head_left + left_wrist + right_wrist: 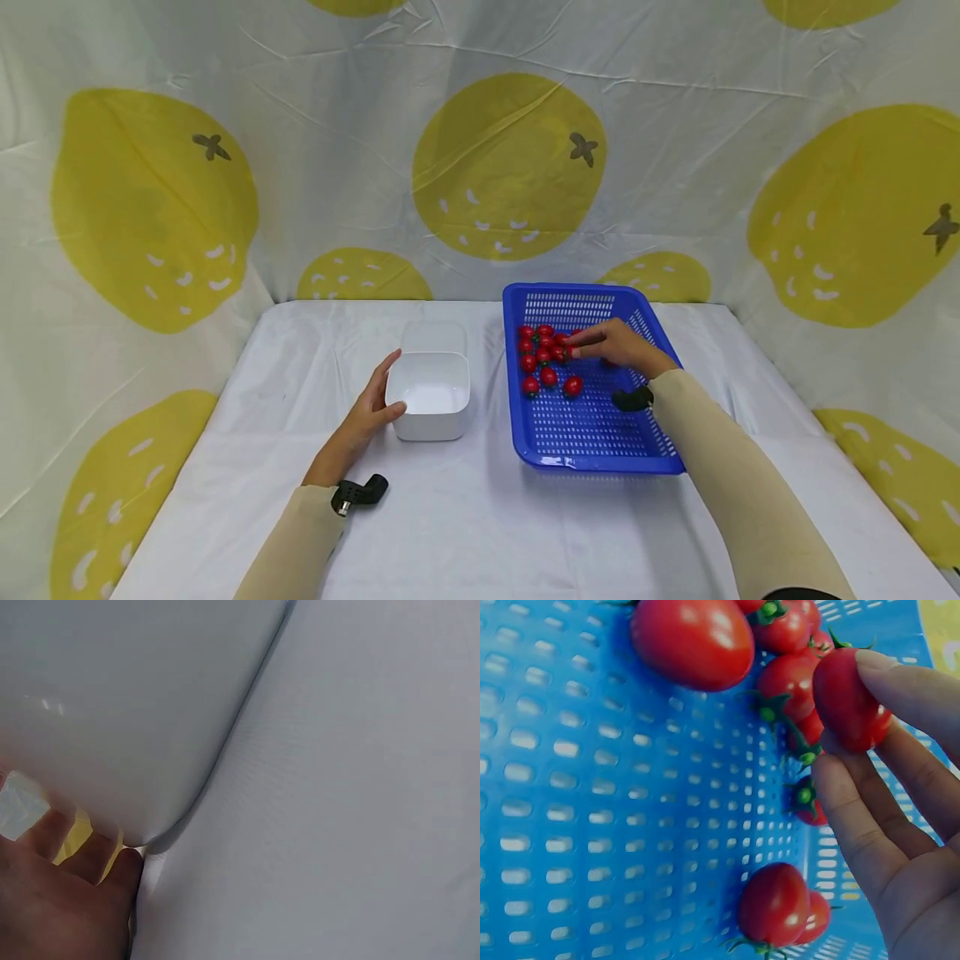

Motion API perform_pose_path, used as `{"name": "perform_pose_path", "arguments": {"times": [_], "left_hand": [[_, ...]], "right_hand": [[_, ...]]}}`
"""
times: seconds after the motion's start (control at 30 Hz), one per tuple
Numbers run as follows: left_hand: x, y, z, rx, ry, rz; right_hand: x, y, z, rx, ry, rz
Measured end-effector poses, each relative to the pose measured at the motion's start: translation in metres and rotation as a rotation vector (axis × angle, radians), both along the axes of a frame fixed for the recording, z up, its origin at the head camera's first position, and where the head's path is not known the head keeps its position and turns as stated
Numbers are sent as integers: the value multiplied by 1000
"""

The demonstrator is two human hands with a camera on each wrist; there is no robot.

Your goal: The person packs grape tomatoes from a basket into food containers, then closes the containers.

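A white square container [429,424] with an open top stands on the table. My left hand [372,406] holds it by its left side, thumb at the near rim and index finger at the far corner. In the left wrist view, the fingers of that hand lie along the container's wall [142,720]. My right hand [618,343] is inside a blue perforated basket [596,461], pinching a cherry tomato [846,701] between thumb and fingers. Several more cherry tomatoes [548,377] with green stems lie in the basket, mostly along its left side.
A pale, see-through square piece [433,335] lies just behind the white container. White cloth [465,533] covers the table. Behind and at both sides hangs a curtain [660,167] printed with yellow lemons.
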State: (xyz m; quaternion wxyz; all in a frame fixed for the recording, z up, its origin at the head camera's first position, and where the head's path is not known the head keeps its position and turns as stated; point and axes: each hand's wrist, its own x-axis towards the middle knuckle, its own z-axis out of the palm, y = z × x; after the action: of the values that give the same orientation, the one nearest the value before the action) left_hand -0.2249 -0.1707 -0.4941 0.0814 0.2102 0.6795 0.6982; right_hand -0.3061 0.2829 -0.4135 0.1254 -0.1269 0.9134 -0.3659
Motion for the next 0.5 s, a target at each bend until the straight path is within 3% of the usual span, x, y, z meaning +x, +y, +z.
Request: {"name": "perform_pose_path", "arguments": {"times": [0.2, 0.5], "left_hand": [[2, 1, 2, 32, -19, -21], [0, 2, 1, 32, -23, -21]], "right_hand": [[-1, -6, 5, -70, 8, -37], [5, -26, 20, -284, -63, -33]]}}
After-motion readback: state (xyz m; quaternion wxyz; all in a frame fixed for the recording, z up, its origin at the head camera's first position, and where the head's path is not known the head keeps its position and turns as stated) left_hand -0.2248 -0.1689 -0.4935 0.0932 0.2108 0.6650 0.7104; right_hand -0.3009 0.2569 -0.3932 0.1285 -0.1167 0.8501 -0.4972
